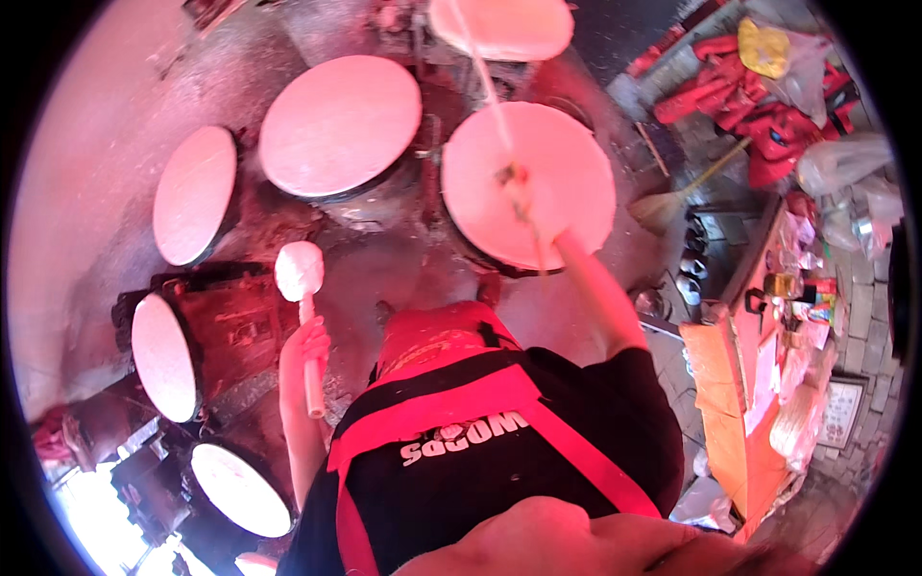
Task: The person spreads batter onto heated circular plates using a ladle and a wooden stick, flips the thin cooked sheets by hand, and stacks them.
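Gripping the padded stick [301, 274] at left, reaching over the right plate [581, 173]

Clearance: Bare floor [375, 264] lay open between the padded stick and the right plate. A gap separated the stick's white head from the middle plate [341, 125] above it in the view. The right forearm [605, 298] crossed the lower-right rim of the right plate.

Hands: The left hand [309, 343] was closed around the handle, head end upward. The right hand [565, 242] was over the lower part of the right plate; blur hid its fingers, so its grip could not be told. A long thin pale shape [495, 106] ran from the upper edge of the view to a dark mottled patch [514, 176] over the same plate; neither could be identified.

Surface: The floor was smooth and grey under reddish light, with paving [869, 331] at far right. An upper plate [504, 27] stood beyond the right plate; three more, an upper-left plate [195, 195], a lower-left plate [163, 358] and a lowest plate [240, 490], lined the left side.

Surroundings: A broom [661, 209] was just right of the right plate. Red cloth [735, 106], a yellow bundle [764, 48], clear bags [845, 163] and an orange panel [718, 403] bounded the right side.
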`<state>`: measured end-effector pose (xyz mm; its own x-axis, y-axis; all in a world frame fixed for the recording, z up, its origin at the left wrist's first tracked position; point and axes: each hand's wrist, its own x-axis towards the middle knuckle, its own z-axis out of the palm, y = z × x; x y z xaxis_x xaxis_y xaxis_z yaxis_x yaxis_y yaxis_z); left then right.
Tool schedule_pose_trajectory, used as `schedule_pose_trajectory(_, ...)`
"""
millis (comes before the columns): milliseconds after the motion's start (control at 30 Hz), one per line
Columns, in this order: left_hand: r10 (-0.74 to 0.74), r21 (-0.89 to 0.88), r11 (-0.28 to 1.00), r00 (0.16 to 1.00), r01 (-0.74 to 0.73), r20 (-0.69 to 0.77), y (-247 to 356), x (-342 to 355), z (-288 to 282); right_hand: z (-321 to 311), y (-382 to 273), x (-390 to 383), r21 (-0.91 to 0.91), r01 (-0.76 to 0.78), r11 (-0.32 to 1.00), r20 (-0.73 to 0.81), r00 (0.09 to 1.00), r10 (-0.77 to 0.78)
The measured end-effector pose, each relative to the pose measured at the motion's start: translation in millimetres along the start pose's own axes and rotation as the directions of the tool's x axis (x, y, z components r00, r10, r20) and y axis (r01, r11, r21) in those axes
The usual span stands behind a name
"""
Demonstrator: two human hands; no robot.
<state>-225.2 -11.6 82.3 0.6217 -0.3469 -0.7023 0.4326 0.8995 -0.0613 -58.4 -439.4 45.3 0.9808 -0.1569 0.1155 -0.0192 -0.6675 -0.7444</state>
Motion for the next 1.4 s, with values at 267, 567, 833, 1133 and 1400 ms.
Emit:
schedule_pose_trajectory(267,-0.05,-0.314,0.945,0.988,0.094,0.145,-128.6,-14.6,69.5,-148.5,180.5,157.4,-0.518,-0.08,0.851,0.017,0.994,0.103)
schedule_pose_trajectory(567,-0.002,-0.231,0.973,0.996,0.022,0.089,-169.9,-3.9,107.0,-124.8,165.6,156.6,-0.408,-0.015,0.913,0.144,0.986,0.081)
schedule_pose_trajectory(833,0.008,-0.024,1.0,0.998,-0.006,0.061,-155.7,20.1,122.6,-189.9,65.7,188.0,0.117,0.076,0.99,0.117,0.989,-0.089)
schedule_pose_trajectory(1133,-0.07,0.156,0.986,0.996,0.06,0.059,-75.5,77.4,175.6,-235.9,-102.9,314.6,-0.699,0.395,0.596,-0.112,0.763,-0.637)
schedule_pose_trajectory(1400,0.081,0.531,0.846,0.997,-0.059,-0.019,2.2,142.6,242.4,-54.8,34.9,413.7,-0.798,0.462,0.388,0.201,0.81,-0.551)
